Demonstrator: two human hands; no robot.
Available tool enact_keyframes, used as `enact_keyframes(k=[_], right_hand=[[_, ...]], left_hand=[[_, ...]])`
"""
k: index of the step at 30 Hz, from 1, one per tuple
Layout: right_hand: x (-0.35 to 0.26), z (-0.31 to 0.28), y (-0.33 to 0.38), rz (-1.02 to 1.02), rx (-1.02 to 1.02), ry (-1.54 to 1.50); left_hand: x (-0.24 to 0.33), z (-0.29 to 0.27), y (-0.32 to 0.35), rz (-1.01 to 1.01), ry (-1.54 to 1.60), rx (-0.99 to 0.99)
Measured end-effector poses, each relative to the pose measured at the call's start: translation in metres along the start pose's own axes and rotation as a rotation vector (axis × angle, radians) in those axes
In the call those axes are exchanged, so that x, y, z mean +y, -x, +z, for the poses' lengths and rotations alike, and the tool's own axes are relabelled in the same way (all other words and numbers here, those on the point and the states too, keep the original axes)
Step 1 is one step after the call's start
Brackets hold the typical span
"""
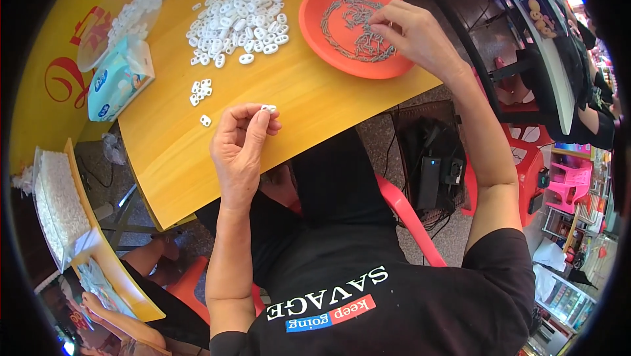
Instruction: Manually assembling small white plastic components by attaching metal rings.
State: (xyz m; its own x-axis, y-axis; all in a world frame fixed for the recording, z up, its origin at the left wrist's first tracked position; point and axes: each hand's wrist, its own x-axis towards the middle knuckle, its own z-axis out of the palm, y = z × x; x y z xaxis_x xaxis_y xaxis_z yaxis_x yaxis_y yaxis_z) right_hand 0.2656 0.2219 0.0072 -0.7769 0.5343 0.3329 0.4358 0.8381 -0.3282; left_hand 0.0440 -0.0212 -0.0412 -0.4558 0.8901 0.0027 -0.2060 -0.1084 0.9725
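My left hand [242, 142] pinches a small white plastic piece [268, 108] between thumb and fingers, just above the yellow table [309, 96]. My right hand [411, 32] reaches into an orange plate [315, 27] holding many small metal clips [358, 27], fingertips touching them. A heap of the same white plastic pieces [240, 21] lies on the table beyond my left hand, and a few loose white pieces [200, 93] lie nearer to it.
A clear plastic tub [118, 17] with white pieces and a tissue pack [118, 80] stand at the table's left. A tray of white parts [59, 201] sits lower left. Red plastic chairs [526, 172] are on the right. Another person's arm [115, 320] shows bottom left.
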Motion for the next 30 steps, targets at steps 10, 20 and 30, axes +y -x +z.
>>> enact_keyframes(k=[10, 20, 30], right_hand=[[-0.012, 0.005, -0.003, -0.231, -0.114, 0.024], [-0.015, 0.008, 0.000, -0.208, -0.157, 0.068], [-0.021, 0.000, 0.003, -0.104, -0.116, 0.160]], left_hand=[[-0.002, -0.002, 0.001, 0.024, 0.004, -0.025], [-0.002, -0.001, 0.001, 0.039, -0.002, -0.034], [-0.002, -0.001, 0.003, 0.044, -0.020, -0.039]])
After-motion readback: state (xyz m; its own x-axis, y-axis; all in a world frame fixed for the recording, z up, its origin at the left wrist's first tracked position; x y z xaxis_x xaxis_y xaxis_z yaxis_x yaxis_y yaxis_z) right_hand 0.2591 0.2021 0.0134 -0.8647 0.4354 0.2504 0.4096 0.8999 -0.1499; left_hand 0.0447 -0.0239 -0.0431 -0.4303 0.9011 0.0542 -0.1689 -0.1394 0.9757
